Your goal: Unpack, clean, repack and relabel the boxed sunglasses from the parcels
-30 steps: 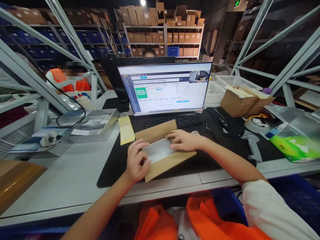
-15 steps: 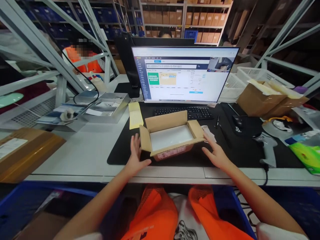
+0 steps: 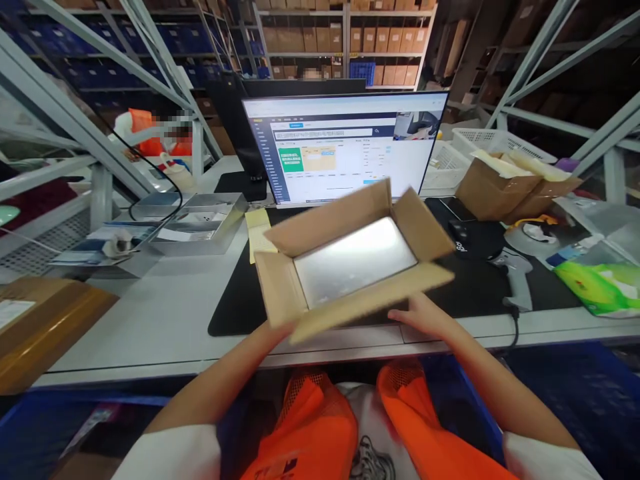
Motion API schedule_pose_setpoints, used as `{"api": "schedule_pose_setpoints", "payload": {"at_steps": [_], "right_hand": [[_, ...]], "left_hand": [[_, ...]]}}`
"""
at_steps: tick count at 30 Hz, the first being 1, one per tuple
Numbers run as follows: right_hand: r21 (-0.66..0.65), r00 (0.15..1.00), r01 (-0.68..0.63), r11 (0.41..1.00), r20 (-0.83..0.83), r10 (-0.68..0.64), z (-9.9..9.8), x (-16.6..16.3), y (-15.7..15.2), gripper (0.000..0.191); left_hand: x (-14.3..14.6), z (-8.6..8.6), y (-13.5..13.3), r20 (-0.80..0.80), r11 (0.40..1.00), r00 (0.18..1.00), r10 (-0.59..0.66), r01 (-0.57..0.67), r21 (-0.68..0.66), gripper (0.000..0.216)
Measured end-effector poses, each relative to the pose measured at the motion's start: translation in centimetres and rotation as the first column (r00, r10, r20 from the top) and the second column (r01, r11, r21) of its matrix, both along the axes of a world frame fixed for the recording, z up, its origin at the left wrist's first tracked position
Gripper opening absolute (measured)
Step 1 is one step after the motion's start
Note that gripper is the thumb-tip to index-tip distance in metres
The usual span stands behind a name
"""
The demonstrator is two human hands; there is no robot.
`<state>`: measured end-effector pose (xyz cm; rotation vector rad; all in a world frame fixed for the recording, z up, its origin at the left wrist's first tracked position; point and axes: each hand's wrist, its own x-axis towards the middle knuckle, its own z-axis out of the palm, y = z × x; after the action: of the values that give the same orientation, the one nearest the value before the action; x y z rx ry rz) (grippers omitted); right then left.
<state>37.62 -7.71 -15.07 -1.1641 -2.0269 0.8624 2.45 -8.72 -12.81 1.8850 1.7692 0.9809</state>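
Centre frame, the open carton (image 3: pixel 373 299) is held tilted between left hand (image 3: pixel 281 329) and right hand (image 3: pixel 419 315), both partly hidden beneath!

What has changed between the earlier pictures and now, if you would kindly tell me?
The open carton appears raised off the black mat toward the camera, and slants more. The right hand, on its flaps at first, is now by its near lower side; the left hand has become mostly hidden below its left end, so their grip is unclear. The pale item remains inside; monitor and scanner stayed put.
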Motion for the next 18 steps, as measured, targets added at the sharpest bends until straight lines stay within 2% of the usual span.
{"api": "schedule_pose_setpoints", "payload": {"at_steps": [1,3,4,5,6,7,8,9,11,12,14,16,18], "right_hand": [[-0.074,0.993,-0.038,0.997,-0.110,0.030,0.5,-1.0,0.4,0.092],[-0.143,0.941,-0.091,0.986,-0.335,0.038,1.8,-3.0,1.4,0.113],[-0.134,0.898,-0.081,0.988,-0.440,0.014,2.5,-4.0,1.9,0.117],[-0.105,0.850,-0.045,0.993,-0.526,-0.017,3.2,-4.8,2.4,0.118],[-0.061,0.803,0.014,0.998,-0.594,-0.047,4.0,-5.3,2.9,0.118],[-0.009,0.758,0.082,0.997,-0.648,-0.068,4.8,-5.6,3.3,0.116],[0.041,0.726,0.135,0.990,-0.684,-0.071,5.8,-5.6,3.7,0.114],[0.084,0.716,0.163,0.983,-0.696,-0.059,6.8,-5.3,4.0,0.113],[0.154,0.765,0.163,0.975,-0.643,-0.026,9.2,-4.1,4.5,0.112],[0.179,0.819,0.146,0.973,-0.574,-0.018,10.6,-3.4,4.6,0.112],[0.211,0.936,0.102,0.972,-0.350,-0.022,13.4,-2.3,4.7,0.113],[0.246,0.997,0.049,0.968,-0.077,-0.031,15.9,-2.3,4.6,0.113],[0.266,0.988,-0.044,0.963,0.157,0.002,17.9,-3.4,4.5,0.112]], "left_hand": [[1.3,-0.1,0.2,0.037,0.999,0.998,-0.041,0.041,0.008,0.049],[3.9,-0.1,0.8,0.296,0.986,0.940,-0.169,0.165,0.038,0.040],[5.0,-0.1,1.3,0.479,0.970,0.846,-0.235,0.237,0.057,0.039],[5.8,-0.1,1.8,0.650,0.946,0.704,-0.285,0.317,0.071,0.045],[6.3,-0.1,2.4,0.776,0.913,0.553,-0.303,0.401,0.071,0.055],[6.4,-0.1,3.1,0.851,0.877,0.443,-0.281,0.480,0.039,0.066],[6.3,-0.1,3.8,0.882,0.842,0.407,-0.238,0.539,-0.022,0.074],[5.9,-0.2,4.6,0.888,0.822,0.419,-0.191,0.562,-0.088,0.078],[4.9,-0.2,5.9,0.901,0.833,0.425,-0.081,0.525,-0.173,0.072],[4.5,-0.2,6.4,0.924,0.850,0.381,-0.028,0.496,-0.179,0.066],[4.1,-0.1,6.9,0.978,0.869,0.208,0.028,0.479,-0.126,0.057],[4.5,0.1,6.8,0.998,0.851,0.042,0.056,0.521,-0.070,0.055],[5.0,0.3,6.2,0.996,0.810,-0.018,0.086,0.583,-0.059,0.056]]}}
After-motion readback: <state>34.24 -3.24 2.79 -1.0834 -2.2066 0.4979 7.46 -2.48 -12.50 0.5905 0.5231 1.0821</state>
